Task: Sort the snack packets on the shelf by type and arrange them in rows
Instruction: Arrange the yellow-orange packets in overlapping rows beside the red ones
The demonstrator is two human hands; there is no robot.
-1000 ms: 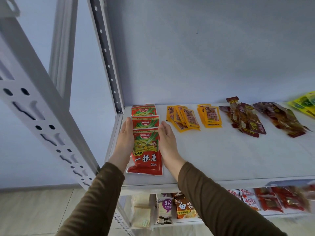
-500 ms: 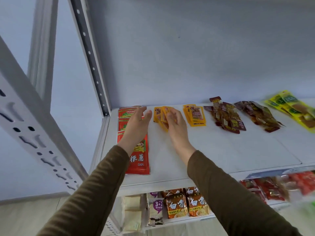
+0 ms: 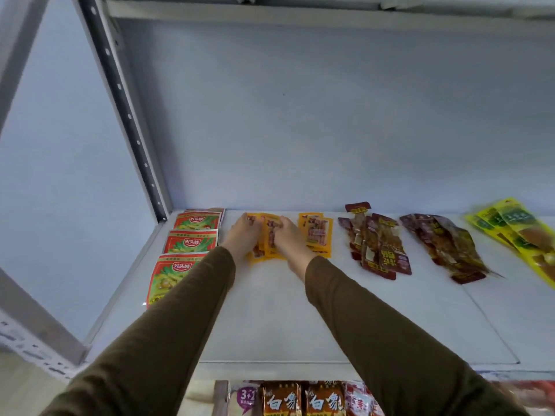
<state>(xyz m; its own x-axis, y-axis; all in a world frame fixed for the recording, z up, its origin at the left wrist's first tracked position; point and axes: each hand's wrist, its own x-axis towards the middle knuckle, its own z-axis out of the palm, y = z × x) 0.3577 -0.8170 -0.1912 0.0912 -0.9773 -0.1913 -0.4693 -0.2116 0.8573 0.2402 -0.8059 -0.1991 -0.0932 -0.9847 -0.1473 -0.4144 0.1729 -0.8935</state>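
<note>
Both my hands are on the left pile of orange packets [image 3: 271,238], which lies at the back of the shelf [image 3: 270,325] between the row of red packets [image 3: 187,244] and a second orange pile [image 3: 316,235]. My left hand [image 3: 243,237] rests over the pile's left edge; the fingers [image 3: 277,225] of my right hand [image 3: 289,240] curl onto its top sheets — whether they pinch or merely press, I cannot tell. These sachets look light, thin and slick, likely to fan out and slide; I judge they are best squeezed from both long edges and squared together rather than lifted singly. A second ago my hands flanked the red row, which now lies untouched; both have since moved rightward to the orange pile. Brown packets [image 3: 375,247] and yellow-green packets [image 3: 516,232] lie farther right — well apart.
</note>
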